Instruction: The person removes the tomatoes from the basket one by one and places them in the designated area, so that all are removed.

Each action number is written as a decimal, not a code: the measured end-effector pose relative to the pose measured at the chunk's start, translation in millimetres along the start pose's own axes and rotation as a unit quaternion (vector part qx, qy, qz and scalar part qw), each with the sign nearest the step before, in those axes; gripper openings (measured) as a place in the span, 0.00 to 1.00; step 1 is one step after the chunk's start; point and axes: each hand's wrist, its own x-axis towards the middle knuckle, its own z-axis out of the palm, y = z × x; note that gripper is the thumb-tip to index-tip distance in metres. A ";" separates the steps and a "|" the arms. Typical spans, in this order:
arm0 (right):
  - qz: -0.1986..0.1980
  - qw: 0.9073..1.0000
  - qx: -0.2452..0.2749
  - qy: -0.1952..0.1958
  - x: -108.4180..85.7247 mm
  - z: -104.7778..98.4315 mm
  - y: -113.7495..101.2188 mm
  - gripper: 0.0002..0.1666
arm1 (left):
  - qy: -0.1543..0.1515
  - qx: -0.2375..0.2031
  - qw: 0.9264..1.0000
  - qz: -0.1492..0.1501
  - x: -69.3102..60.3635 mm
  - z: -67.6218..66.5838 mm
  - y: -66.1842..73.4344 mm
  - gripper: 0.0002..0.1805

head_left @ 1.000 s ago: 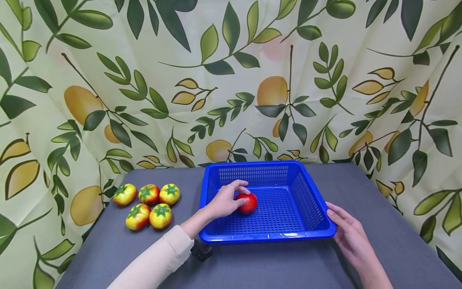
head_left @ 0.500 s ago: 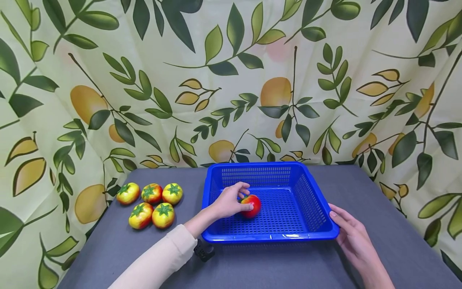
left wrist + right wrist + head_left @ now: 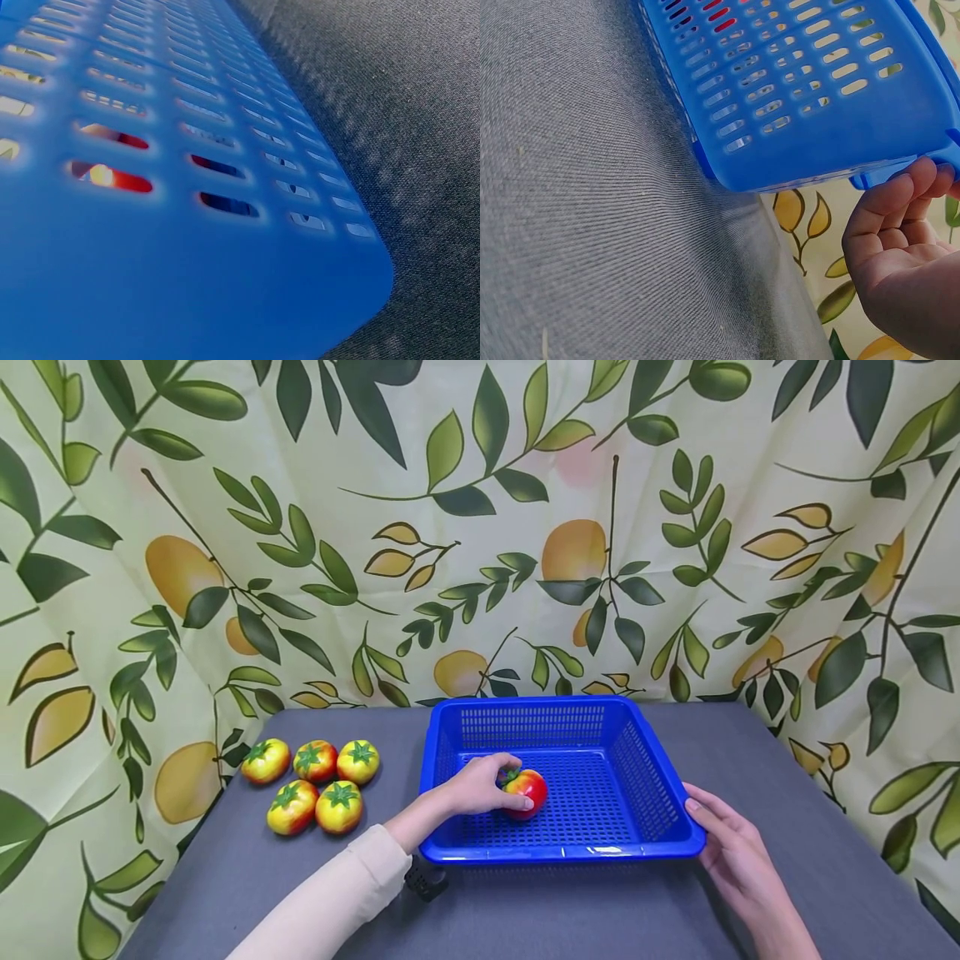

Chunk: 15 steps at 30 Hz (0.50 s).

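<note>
A blue plastic basket [image 3: 558,852] with slotted walls stands on the grey table. Inside it, towards the left, my left hand [image 3: 480,787] holds a red and yellow tomato [image 3: 531,791], thumb on the near side and fingers over its green top. At the basket's right front corner my right hand [image 3: 731,843] grips the rim, thumb on top. The right wrist view shows that hand's curled fingers [image 3: 889,201] under the rim. From the left wrist only the basket's slotted wall [image 3: 187,262] appears, with bits of red behind its slots; the left hand is mostly hidden there.
Several yellow and red tomatoes [image 3: 340,807] with green tops lie grouped on the table left of the basket. A black strap-like object [image 3: 426,878] shows under my left forearm. A curtain [image 3: 495,610] printed with leaves and fruit hangs behind the grey table [image 3: 525,918].
The tomato has turned in my left hand, so its green top and some yellow now show. Hand and tomato have shifted slightly right and nearer. My right hand keeps its hold on the rim.
</note>
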 end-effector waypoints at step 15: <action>-0.001 1.000 0.003 0.004 2.3 -1.4 1.1 0.14 | -0.029 0.018 0.999 0.010 0.8 -0.2 1.0 0.34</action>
